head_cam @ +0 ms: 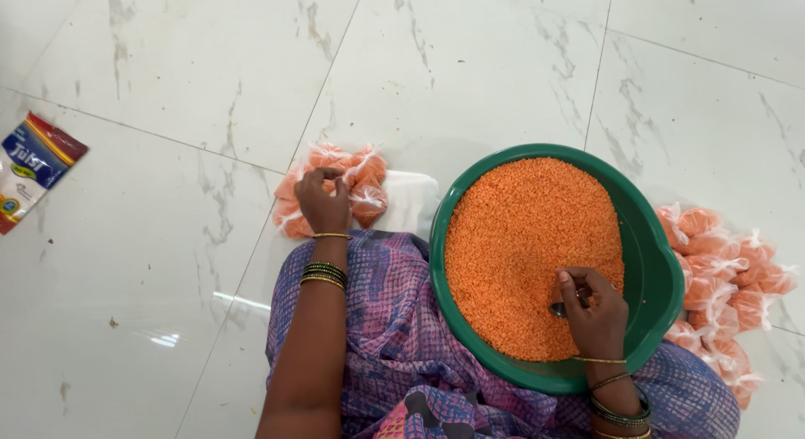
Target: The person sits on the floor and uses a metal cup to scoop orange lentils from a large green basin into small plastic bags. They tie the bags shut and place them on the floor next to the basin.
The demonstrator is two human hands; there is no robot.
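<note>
Floor: white marble tiles.
Basin: green, full of orange lentils.
Left hand: at 10 o'clock, fingers closed on a tied lentil packet.
Right hand: pinching a metal spoon in the lentils.
Packets: heaped at 3 o'clock.

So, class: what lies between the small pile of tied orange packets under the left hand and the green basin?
In the head view, a flat white sheet or stack of clear bags lies on the floor between the small pile and the green basin.
</note>
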